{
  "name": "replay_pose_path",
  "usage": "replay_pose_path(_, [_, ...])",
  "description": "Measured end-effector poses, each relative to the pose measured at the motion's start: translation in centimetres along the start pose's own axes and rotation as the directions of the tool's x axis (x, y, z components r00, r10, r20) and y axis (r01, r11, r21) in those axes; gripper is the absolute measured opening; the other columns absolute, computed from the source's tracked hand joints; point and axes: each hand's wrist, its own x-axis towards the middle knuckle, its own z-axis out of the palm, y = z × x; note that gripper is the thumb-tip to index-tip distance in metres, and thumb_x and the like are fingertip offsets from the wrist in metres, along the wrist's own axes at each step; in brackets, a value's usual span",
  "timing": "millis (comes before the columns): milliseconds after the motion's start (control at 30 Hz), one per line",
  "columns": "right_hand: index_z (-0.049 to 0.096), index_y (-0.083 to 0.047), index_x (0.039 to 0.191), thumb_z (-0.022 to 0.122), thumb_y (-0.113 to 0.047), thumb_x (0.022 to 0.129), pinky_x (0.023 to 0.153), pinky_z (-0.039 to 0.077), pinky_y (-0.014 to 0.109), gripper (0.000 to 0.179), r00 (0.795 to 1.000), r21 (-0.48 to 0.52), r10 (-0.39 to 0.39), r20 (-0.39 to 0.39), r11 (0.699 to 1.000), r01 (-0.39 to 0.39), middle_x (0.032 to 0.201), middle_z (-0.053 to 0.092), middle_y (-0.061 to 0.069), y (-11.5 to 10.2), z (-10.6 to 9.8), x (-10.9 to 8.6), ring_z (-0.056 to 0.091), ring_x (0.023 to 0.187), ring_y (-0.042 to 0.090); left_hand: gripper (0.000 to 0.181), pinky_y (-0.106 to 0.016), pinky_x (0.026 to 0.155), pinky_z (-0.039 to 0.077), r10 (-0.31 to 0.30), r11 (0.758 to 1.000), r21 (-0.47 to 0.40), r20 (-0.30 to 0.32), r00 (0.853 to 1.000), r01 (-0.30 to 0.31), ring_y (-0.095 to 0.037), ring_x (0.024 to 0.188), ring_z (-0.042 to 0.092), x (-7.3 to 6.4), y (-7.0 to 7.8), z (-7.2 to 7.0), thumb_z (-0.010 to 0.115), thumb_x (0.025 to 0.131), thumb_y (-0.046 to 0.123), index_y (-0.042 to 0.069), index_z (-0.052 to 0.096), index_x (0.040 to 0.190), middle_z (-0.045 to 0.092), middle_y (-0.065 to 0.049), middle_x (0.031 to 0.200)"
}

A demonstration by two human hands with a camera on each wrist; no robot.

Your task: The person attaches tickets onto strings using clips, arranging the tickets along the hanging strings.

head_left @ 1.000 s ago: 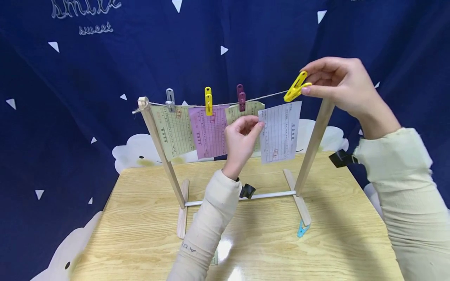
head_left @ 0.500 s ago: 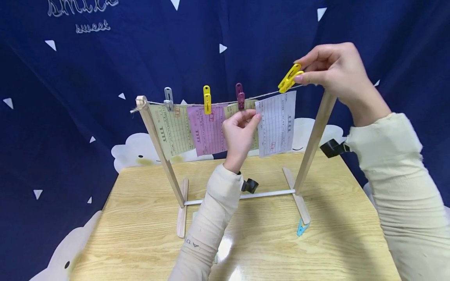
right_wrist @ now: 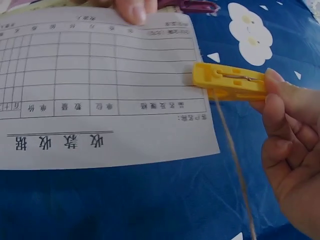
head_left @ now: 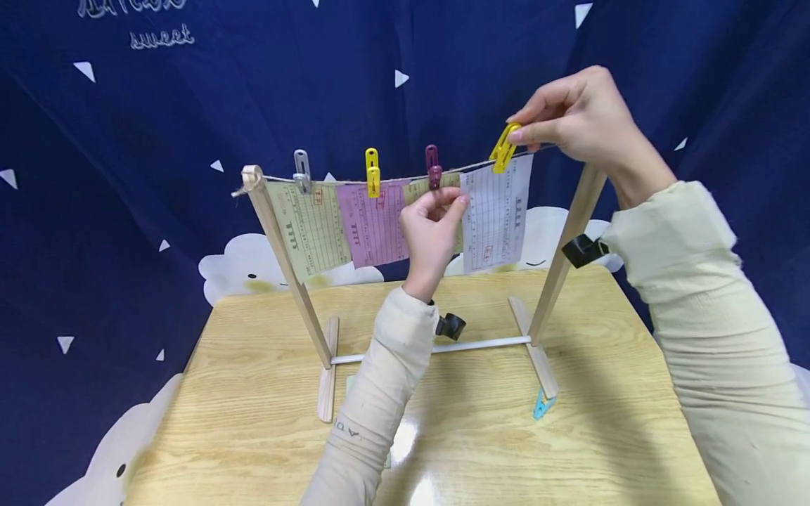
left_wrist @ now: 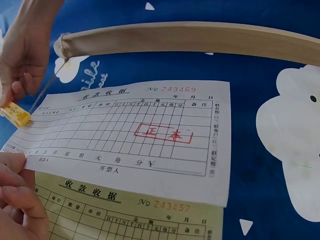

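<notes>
My left hand (head_left: 432,235) pinches the left edge of a white receipt slip (head_left: 495,214), which hangs below the string (head_left: 465,167). Between thumb and fingers, my right hand (head_left: 579,121) holds a yellow clothespin (head_left: 504,147) by its handle end. In the right wrist view the clothespin (right_wrist: 227,81) overlaps the slip's edge (right_wrist: 165,95), and the string (right_wrist: 232,150) runs down from it. Behind my left hand, a purple clothespin (head_left: 433,167) hangs a yellow-green slip (head_left: 414,188), partly hidden.
A silver clothespin (head_left: 301,172) and another yellow one (head_left: 373,173) hang a green slip (head_left: 313,232) and a pink slip (head_left: 373,228). The string spans two wooden posts (head_left: 569,242). On the table (head_left: 607,365), a blue clothespin (head_left: 541,405) lies by the stand's right foot. My left forearm partly covers a pale slip.
The white slip has risen to the string. My right hand has moved left with the yellow clothespin, bringing it onto the slip's top edge. My left hand keeps its pinch and has shifted slightly up.
</notes>
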Motion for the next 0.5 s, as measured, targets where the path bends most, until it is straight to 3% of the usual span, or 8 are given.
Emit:
replay_pose_path(200, [0.069, 0.007, 0.085, 0.067, 0.003, 0.078, 0.055, 0.046, 0.014, 0.008, 0.997, -0.082, 0.006, 0.071, 0.997, -0.001, 0.077, 0.066, 0.002, 0.12, 0.44, -0.18, 0.057, 0.056, 0.011, 0.011, -0.019, 0.045, 0.031, -0.004, 1.000, 0.005, 0.008, 1.000, 0.003, -0.007, 0.049, 0.041, -0.15, 0.04, -0.03, 0.067, 0.079, 0.002, -0.007, 0.067, 0.084, 0.065, -0.016, 0.075])
replay_pose_path(367, [0.069, 0.002, 0.095, 0.070, -0.007, 0.079, 0.058, 0.045, 0.013, 0.019, 0.992, -0.157, 0.088, 0.092, 0.985, -0.073, 0.075, 0.063, -0.005, -0.04, 0.51, -0.50, 0.057, 0.059, 0.013, 0.011, -0.019, 0.045, 0.032, -0.009, 1.000, -0.004, 0.015, 1.000, 0.009, -0.008, 0.049, 0.042, -0.30, 0.20, -0.04, 0.067, 0.080, 0.002, -0.007, 0.067, 0.085, 0.065, -0.017, 0.078])
replay_pose_path(500, [0.066, -0.001, 0.106, 0.070, -0.014, 0.079, 0.060, 0.042, 0.014, 0.030, 0.983, -0.197, 0.142, 0.117, 0.973, -0.117, 0.079, 0.063, 0.002, -0.03, 0.36, -0.76, 0.055, 0.064, 0.014, 0.011, -0.018, 0.045, 0.033, -0.006, 1.000, -0.002, 0.006, 1.000, 0.006, -0.007, 0.049, 0.042, -0.35, 0.31, 0.05, 0.067, 0.080, 0.003, -0.008, 0.067, 0.084, 0.065, -0.016, 0.077])
